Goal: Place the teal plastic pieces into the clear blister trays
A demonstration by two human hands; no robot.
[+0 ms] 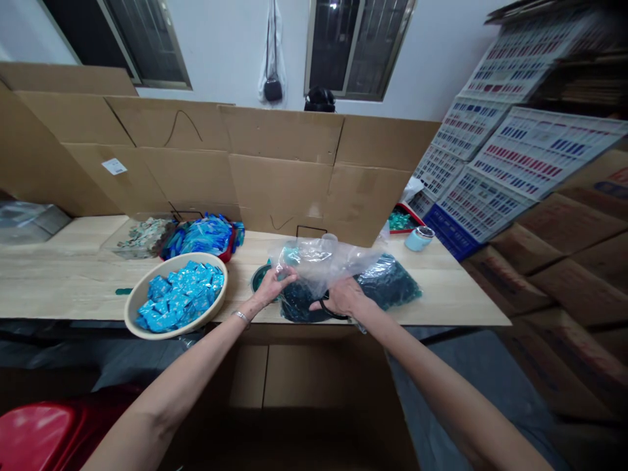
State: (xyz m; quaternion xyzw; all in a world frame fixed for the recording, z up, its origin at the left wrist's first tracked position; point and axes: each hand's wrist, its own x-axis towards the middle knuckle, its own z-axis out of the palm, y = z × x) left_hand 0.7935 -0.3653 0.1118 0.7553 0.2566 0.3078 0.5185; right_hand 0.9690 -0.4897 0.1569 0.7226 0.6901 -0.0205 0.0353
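A large clear plastic bag (338,258) lies on the table, its lower part filled with dark green-blue pieces (390,282). My left hand (275,288) pinches the bag's edge at its left side, thumb and fingers together. My right hand (346,297) is at the bag's opening, low over the dark contents, its thumb pointing left. It grips a black curved thing (333,314), whose kind I cannot make out; the fingers are partly hidden. Behind my left hand stands a round dark green container (258,277), partly covered by the hand and the bag.
To the left, a cream basin (222,297) of blue packets overhangs the table's front edge. Behind it are a red tray (229,248) of blue packets and a clear tray (115,243). A light-blue jar (419,239) stands at right. Cardboard (284,180) walls the back; cartons (559,281) are stacked right.
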